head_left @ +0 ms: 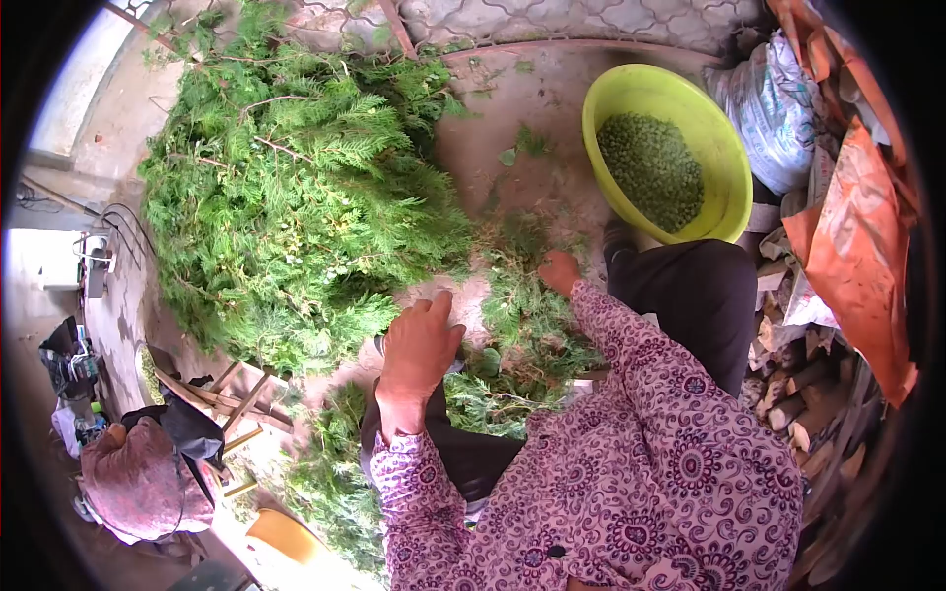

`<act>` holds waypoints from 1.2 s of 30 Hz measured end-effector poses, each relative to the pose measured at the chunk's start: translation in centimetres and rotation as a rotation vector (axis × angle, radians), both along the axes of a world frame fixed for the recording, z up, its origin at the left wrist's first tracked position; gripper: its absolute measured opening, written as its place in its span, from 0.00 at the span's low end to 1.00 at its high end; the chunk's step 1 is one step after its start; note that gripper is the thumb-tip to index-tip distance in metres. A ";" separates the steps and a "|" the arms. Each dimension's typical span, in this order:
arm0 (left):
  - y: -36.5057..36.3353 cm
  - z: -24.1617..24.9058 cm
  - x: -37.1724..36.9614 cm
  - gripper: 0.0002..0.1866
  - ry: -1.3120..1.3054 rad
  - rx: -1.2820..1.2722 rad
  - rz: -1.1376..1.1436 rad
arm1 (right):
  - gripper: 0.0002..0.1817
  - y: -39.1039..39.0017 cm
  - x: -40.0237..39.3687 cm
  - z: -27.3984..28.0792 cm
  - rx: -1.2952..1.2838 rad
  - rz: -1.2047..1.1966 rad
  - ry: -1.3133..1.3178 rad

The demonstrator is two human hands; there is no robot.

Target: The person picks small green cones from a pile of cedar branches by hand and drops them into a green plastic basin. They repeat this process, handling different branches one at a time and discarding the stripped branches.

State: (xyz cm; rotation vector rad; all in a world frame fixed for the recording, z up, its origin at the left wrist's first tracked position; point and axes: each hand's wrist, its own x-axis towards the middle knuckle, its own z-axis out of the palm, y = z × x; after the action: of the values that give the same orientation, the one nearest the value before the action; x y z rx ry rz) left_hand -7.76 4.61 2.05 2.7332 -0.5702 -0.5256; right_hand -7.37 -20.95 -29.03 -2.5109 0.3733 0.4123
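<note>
- Near left: one orange basin (279,533), its near side lost in glare.
- Far left: one big heap of green branches (305,197), too tangled to count.
- Right of it, the left hand (422,345): fingers loosely bent, palm hidden; whether it holds anything, I cannot tell.
- Between the legs: loose sprigs (522,310), uncountable, partly covered by the right arm.
- At them, the right hand (561,272): fingers curled, tips hidden; grip unclear.
- Far right: one lime basin (728,163), part-filled with countless small green pieces (650,169).
- Farthest right: one orange sheet (855,266), partly hiding firewood (813,409).
</note>
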 end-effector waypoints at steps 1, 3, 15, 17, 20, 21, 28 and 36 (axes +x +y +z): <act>0.0 -0.1 0.0 0.21 0.012 0.006 0.004 | 0.17 0.2 -0.5 1.0 0.063 -0.115 -0.176; 0.2 -0.2 -0.2 0.21 0.000 -0.005 0.008 | 0.19 1.0 0.0 2.8 0.046 -0.073 -0.034; 0.1 -0.4 1.0 0.16 -0.083 -0.057 -0.010 | 0.14 3.4 3.0 8.3 0.020 0.389 0.153; -0.1 -0.6 0.8 0.16 -0.094 -0.067 -0.021 | 0.13 3.5 3.7 14.3 0.120 0.450 0.097; -1.2 -1.7 1.0 0.22 -0.015 -0.002 -0.058 | 0.12 3.4 4.6 19.1 0.076 0.654 -0.095; -1.9 -1.4 1.1 0.22 -0.034 -0.008 -0.059 | 0.13 3.5 4.8 20.6 0.119 0.690 -0.160; -5.4 -2.4 2.8 0.12 -0.147 -0.536 0.030 | 0.11 3.1 5.6 31.0 0.357 0.718 -0.358; -3.7 -0.7 5.5 0.11 0.206 -1.240 0.633 | 0.10 -0.7 7.2 33.8 1.118 0.093 -0.123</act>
State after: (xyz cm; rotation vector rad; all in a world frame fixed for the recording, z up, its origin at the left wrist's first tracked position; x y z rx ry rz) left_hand -2.30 0.91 1.39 1.4993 0.0780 -0.1606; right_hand -0.16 -21.62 4.77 -1.4455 -0.0475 0.3556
